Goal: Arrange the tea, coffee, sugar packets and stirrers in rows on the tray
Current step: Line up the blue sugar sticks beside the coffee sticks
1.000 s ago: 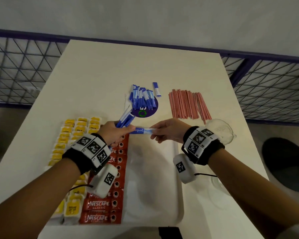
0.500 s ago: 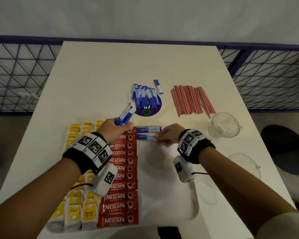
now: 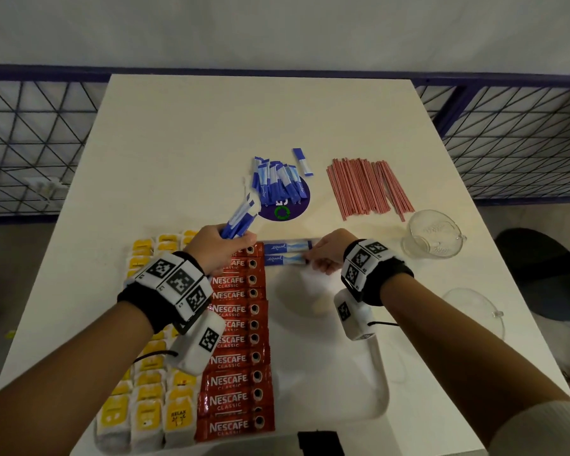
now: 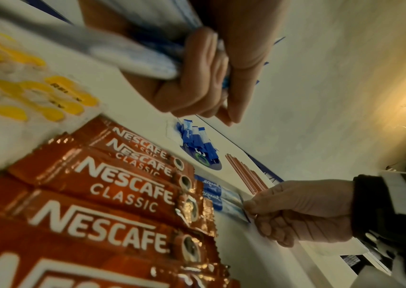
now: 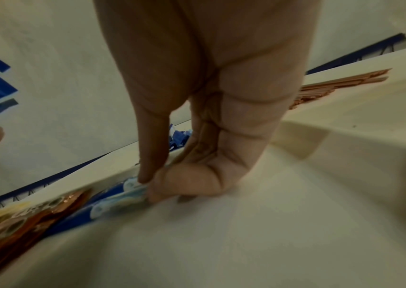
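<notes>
The second sugar stick (image 3: 285,259) could be laid askew or dragged back out if the right hand (image 3: 329,255), pinching its end, is lifted carelessly; the bundle of sugar sticks (image 3: 241,217) clamped in the left hand (image 3: 216,248) could slip. Both laid sticks, blue and white, are seen at the tray's (image 3: 380,390) twelve o'clock edge, touching the coffee sachets (image 3: 236,327).

White table (image 3: 191,133), glass jug (image 3: 432,234), perhaps a glass lid (image 3: 474,311), purple sticker (image 3: 285,210)
</notes>
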`<state>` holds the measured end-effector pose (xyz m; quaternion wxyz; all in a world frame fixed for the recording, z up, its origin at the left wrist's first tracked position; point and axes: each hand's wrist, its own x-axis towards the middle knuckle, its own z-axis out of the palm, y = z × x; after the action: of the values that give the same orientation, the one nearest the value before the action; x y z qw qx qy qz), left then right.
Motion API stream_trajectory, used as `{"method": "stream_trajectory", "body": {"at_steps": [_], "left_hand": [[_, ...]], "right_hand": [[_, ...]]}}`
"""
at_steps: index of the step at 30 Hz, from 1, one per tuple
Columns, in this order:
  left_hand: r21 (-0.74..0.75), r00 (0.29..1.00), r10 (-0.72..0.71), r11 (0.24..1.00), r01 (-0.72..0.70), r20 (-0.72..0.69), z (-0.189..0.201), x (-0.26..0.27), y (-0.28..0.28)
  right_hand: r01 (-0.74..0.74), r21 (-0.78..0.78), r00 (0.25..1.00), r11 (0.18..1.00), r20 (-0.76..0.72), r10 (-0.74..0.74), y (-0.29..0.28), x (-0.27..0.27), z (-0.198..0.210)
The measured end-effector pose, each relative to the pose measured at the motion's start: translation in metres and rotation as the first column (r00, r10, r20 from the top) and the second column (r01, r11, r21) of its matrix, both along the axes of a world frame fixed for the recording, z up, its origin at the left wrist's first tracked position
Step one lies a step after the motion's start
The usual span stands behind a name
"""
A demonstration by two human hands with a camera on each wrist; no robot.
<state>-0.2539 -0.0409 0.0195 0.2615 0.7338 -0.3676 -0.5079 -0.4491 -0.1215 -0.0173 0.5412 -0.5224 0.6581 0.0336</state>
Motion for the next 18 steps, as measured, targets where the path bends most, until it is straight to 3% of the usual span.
{"method": "stream_trajectory", "body": {"at_steps": [5, 10, 18], "left_hand": [[0.008, 1.0, -0.012, 1.0, 0.012, 0.008, -0.002, -0.001, 0.001], [0.01, 1.0, -0.012, 1.0, 0.012, 0.004, -0.002, -0.002, 0.0], [0.004, 1.0, -0.004, 1.0, 0.004, -0.013, -0.001, 0.0, 0.0]], "right_hand": [[-0.11, -0.134, 0.983, 0.985, -0.163, 0.088, 0.005, 0.007, -0.008], [-0.215, -0.172, 0.951, 0.961, -0.26, 0.166, 0.009, 0.012, -0.01], [-0.18, -0.175, 0.969, 0.968, -0.199, 0.144, 0.008, 0.01, -0.006]]}}
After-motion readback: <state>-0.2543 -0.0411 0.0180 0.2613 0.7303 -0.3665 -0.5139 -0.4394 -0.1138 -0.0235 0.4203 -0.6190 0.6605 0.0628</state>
